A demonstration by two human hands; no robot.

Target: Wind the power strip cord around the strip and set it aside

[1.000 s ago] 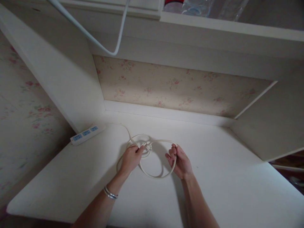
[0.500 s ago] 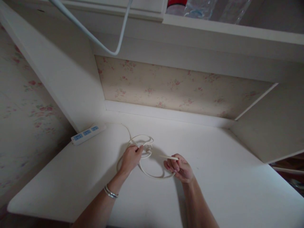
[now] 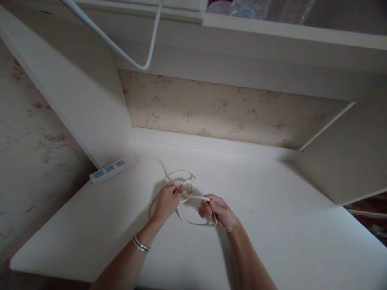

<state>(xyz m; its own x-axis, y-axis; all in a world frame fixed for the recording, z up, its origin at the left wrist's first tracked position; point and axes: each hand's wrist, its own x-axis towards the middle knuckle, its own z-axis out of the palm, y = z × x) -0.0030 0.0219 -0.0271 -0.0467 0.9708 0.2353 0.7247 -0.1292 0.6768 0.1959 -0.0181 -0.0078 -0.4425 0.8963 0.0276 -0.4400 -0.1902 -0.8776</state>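
Observation:
A white power cord (image 3: 197,224) lies in loose loops on the white desktop and runs back to a power strip (image 3: 110,170) with blue sockets at the left. My left hand (image 3: 168,200) is closed on the looped part of the cord, silver bangles on its wrist. My right hand (image 3: 218,210) pinches another stretch of the cord, which spans across to the left fingers. Behind those fingers the cord's plug (image 3: 189,187) is partly hidden among the loops.
The white desktop (image 3: 272,237) has side panels at left and right and a floral wall behind. Overhead, a pale bent rod (image 3: 145,66) hangs at upper left. Clear containers (image 3: 250,9) stand on the shelf above.
My right hand has moved left toward my left hand, bringing its stretch of cord up to the left fingers. My left hand stays about where it was.

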